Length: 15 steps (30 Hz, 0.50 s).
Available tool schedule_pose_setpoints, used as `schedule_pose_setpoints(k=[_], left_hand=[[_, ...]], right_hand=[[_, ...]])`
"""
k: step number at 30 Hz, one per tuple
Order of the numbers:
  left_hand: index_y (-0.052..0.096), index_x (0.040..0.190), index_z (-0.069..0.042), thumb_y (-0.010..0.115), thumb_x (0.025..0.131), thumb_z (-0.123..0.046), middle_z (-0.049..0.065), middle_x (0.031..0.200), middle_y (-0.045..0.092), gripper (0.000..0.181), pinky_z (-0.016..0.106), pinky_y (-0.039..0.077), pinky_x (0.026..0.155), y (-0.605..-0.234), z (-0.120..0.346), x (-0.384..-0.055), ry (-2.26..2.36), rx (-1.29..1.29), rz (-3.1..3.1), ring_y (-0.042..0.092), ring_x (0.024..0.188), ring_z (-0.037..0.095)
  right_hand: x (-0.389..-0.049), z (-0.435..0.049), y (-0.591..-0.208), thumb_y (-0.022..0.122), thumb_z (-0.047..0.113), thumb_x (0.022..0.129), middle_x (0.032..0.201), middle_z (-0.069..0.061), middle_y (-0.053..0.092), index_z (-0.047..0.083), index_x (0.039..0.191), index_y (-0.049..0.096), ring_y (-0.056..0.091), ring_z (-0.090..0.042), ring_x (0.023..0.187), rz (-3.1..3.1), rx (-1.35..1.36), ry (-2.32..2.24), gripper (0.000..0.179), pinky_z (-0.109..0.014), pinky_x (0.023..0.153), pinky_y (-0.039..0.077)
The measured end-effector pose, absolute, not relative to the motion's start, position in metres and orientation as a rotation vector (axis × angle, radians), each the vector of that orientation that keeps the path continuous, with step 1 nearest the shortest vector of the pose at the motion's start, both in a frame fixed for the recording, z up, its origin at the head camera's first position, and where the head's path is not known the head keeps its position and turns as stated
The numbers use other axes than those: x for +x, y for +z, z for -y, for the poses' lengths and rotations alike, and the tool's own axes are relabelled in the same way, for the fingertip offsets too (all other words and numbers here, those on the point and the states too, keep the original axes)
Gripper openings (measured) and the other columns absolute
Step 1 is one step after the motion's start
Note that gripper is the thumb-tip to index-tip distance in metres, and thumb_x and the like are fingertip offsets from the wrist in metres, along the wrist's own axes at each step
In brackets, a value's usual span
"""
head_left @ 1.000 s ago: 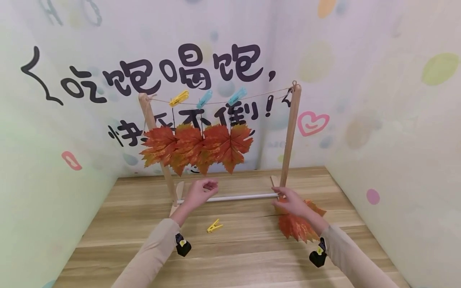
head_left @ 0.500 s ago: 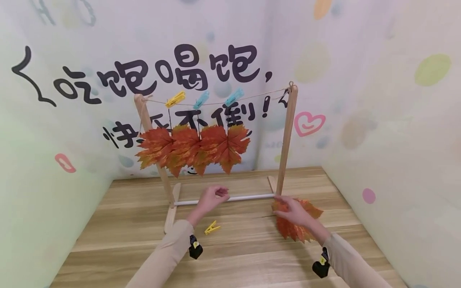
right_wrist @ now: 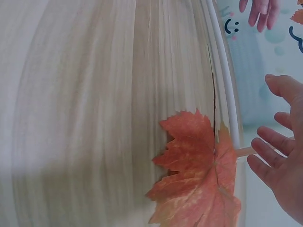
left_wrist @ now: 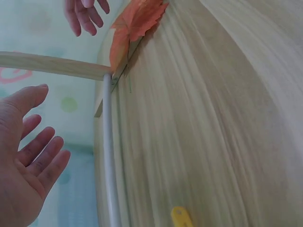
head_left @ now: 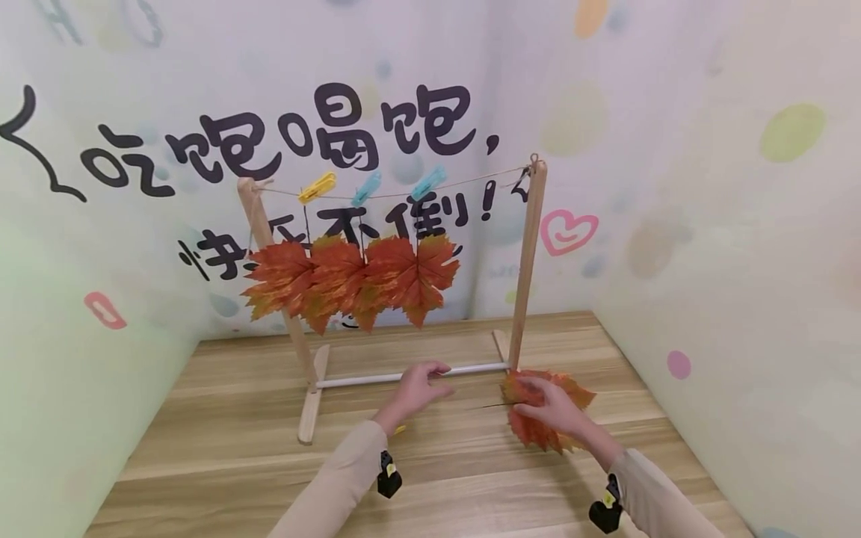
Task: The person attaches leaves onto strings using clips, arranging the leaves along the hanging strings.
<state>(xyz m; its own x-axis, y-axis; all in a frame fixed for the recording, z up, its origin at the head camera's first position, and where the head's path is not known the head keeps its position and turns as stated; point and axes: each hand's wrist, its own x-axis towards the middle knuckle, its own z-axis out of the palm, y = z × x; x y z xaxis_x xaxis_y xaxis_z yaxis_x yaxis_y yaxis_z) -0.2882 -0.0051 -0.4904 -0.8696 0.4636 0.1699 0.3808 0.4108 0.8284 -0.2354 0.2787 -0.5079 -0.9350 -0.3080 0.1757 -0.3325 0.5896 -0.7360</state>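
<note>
My left hand (head_left: 420, 390) hovers near the white rod of a wooden stand, fingers spread and holding nothing. The right hand (head_left: 553, 409) is over a loose orange-red maple leaf (right_wrist: 194, 175), its fingers relaxed and apart from the leaf in the right wrist view. That leaf lies on the table at the stand's right foot, its dark stem (head_left: 496, 406) pointing left. A yellow clothespin (left_wrist: 181, 216) lies on the table, mostly hidden behind my left forearm in the head view. Three clothespins, one yellow (head_left: 318, 188) and two blue (head_left: 429, 183), clip hanging maple leaves (head_left: 417, 276) to a string.
The stand has two wooden posts (head_left: 528, 269), flat wooden feet (head_left: 309, 415) and a white crossbar rod (head_left: 363, 379). A thin string (head_left: 471, 179) spans the post tops. Behind the wooden table (head_left: 222, 433) stands a printed wall with black lettering.
My left hand has moved right along the rod, and its forearm now covers most of the yellow clothespin. The right hand has drawn slightly downward over the loose leaf. The view has shifted a little.
</note>
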Motion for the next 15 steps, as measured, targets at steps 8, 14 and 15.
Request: schedule_pose_setpoints(k=[8, 14, 15], left_hand=[[0.061, 0.110, 0.001, 0.070, 0.079, -0.016, 0.017, 0.105, 0.063, 0.037, 0.035, 0.050, 0.078, -0.509, -0.010, -0.288, 1.409, 0.720, -2.581, 0.059, 0.094, 0.029], [0.061, 0.108, 0.004, 0.069, 0.079, -0.018, 0.012, 0.096, 0.064, 0.037, 0.027, 0.050, 0.071, -0.526, -0.022, -0.283, 1.430, 0.653, -2.558, 0.060, 0.085, 0.022], [0.062, 0.106, 0.005, 0.070, 0.079, -0.017, 0.013, 0.094, 0.065, 0.036, 0.026, 0.050, 0.071, -0.531, -0.024, -0.282, 1.453, 0.655, -2.554, 0.061, 0.084, 0.023]], right_hand=[[-0.227, -0.282, -0.514, 0.068, 0.023, 0.081, 0.118, -0.024, 0.055, -0.008, 0.120, 0.051, 0.053, -0.039, 0.106, 2.821, 0.471, 1.321, 0.052, -0.053, 0.086, 0.043], [-0.224, -0.283, -0.517, 0.068, 0.023, 0.081, 0.116, -0.022, 0.057, -0.006, 0.118, 0.054, 0.055, -0.039, 0.101, 2.818, 0.467, 1.318, 0.049, -0.053, 0.084, 0.044], [-0.224, -0.284, -0.517, 0.068, 0.023, 0.081, 0.116, -0.022, 0.057, -0.006, 0.118, 0.054, 0.055, -0.039, 0.101, 2.819, 0.463, 1.322, 0.048, -0.052, 0.084, 0.045]])
